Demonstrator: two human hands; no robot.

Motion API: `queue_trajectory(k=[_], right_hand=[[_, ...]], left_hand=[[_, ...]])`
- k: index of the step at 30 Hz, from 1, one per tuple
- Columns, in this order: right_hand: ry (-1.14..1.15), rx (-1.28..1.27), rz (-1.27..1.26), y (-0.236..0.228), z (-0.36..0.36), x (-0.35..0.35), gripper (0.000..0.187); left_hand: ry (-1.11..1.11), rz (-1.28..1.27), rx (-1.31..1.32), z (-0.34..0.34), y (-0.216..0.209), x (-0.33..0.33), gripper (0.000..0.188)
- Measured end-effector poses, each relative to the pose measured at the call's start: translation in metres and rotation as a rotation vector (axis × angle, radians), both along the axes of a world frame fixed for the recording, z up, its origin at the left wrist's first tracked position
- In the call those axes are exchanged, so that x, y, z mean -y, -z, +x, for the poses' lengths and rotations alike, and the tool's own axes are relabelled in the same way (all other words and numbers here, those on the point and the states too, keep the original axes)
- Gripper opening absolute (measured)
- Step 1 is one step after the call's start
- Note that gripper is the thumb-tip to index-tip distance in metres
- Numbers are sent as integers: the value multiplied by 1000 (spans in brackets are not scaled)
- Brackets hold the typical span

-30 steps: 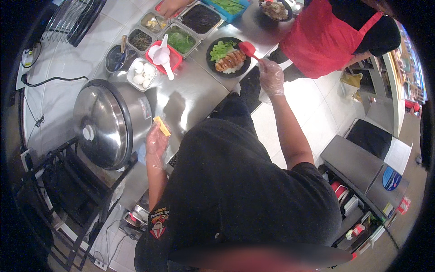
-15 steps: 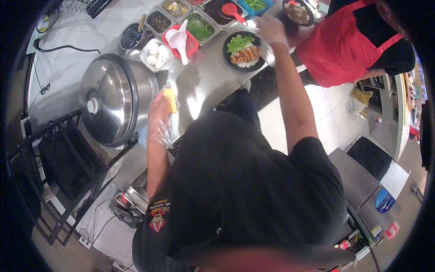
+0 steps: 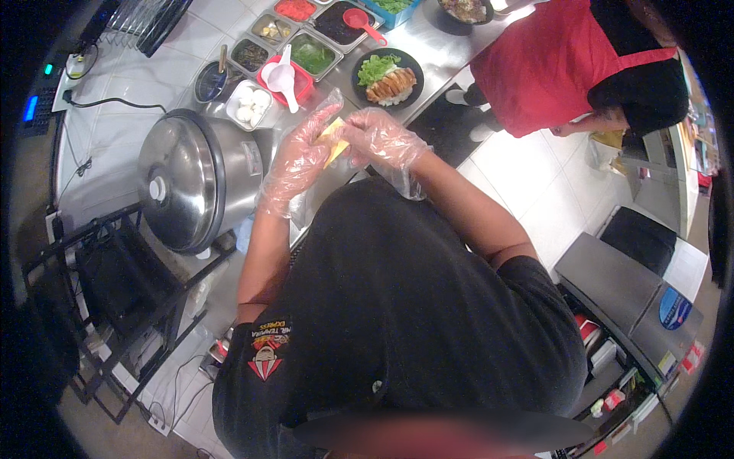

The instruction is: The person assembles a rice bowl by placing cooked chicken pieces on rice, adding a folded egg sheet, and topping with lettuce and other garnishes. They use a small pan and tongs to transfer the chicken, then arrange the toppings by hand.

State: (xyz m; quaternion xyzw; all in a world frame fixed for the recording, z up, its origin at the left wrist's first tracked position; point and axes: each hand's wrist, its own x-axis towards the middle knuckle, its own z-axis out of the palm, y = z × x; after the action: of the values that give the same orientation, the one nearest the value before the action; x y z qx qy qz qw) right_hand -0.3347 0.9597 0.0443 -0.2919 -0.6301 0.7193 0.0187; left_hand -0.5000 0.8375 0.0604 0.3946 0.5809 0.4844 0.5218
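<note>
In front of my chest, both my hands, in clear plastic gloves, meet over a flat yellow rectangular piece (image 3: pixel 335 144) whose exact kind I cannot make out. My left hand (image 3: pixel 297 161) grips its left side, the fingers pointing up and away. My right hand (image 3: pixel 384 138) pinches its right side with the fingertips, which partly cover it. Just beyond the hands, a round black plate (image 3: pixel 419 76) carries sliced browned meat (image 3: pixel 391 84), green lettuce (image 3: pixel 378 69) and white rice beneath.
A large steel rice cooker (image 3: pixel 180 183) stands left. Beyond it are a container of peeled eggs (image 3: pixel 248 105), a red container with a white scoop (image 3: pixel 280 76) and several steel trays (image 3: pixel 313 55). At right stands a person in a red apron (image 3: pixel 527 73); another bowl (image 3: pixel 459 23) sits far off.
My right hand has come back from beyond the plate to the yellow piece. My left hand has lifted it up and rightward, so both hands are now on it.
</note>
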Motion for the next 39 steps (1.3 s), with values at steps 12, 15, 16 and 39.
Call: queue_trajectory(k=[12,15,16,39], right_hand=[[269,-347,-438,-37,82,-10,28],[214,-354,-429,-42,100,-10,27],[198,-353,-416,-44,106,-10,27],[143,-774,1109,-40,153,-18,34]], left_hand=[[-421,134,-316,86,-56,39,39],[-276,389,-940,117,-65,36,44],[-265,305,-941,130,-67,36,46],[-611,262,584,183,-42,30,26]])
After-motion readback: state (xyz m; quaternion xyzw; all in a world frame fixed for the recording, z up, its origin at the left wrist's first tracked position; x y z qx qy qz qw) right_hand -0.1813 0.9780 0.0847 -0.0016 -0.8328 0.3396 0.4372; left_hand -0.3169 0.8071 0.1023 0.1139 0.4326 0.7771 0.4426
